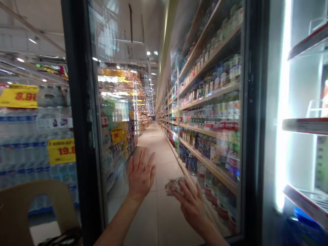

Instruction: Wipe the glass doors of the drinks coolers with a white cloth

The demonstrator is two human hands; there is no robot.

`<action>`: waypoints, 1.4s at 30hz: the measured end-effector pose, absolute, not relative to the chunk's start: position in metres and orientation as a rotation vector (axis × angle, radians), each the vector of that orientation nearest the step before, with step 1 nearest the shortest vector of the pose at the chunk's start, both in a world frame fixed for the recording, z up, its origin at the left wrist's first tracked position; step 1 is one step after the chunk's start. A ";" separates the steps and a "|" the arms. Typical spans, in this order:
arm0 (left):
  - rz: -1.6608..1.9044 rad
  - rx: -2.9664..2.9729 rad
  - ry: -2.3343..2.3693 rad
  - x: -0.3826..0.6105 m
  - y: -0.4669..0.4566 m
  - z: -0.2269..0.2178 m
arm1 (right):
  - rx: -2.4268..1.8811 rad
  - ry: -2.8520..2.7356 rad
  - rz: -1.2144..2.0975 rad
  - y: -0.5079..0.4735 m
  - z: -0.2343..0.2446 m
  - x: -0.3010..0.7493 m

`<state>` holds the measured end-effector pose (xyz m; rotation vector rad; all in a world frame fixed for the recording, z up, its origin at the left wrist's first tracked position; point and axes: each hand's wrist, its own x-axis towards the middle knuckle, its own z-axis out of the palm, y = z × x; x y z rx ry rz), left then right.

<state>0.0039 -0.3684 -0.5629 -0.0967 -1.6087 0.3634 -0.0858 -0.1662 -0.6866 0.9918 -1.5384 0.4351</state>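
Note:
An open glass fridge door (164, 112) with a black frame stands right in front of me. My left hand (140, 175) lies flat against the glass, fingers stretched up and together. My right hand (191, 201) presses a crumpled grey-white cloth (174, 185) onto the glass lower down, to the right of the left hand. Through the glass I see a long shop aisle and shelves of bottles.
The lit fridge interior (302, 123) with white shelves is on the right. Stacked water bottles with yellow price tags (61, 150) stand at the left. A tan chair back (33, 208) is at the lower left. Bottle shelves (210, 130) line the aisle's right side.

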 end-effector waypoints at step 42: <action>0.356 -0.108 -1.586 0.001 -0.371 -0.564 | 0.548 -1.530 0.679 -0.141 -0.623 -0.117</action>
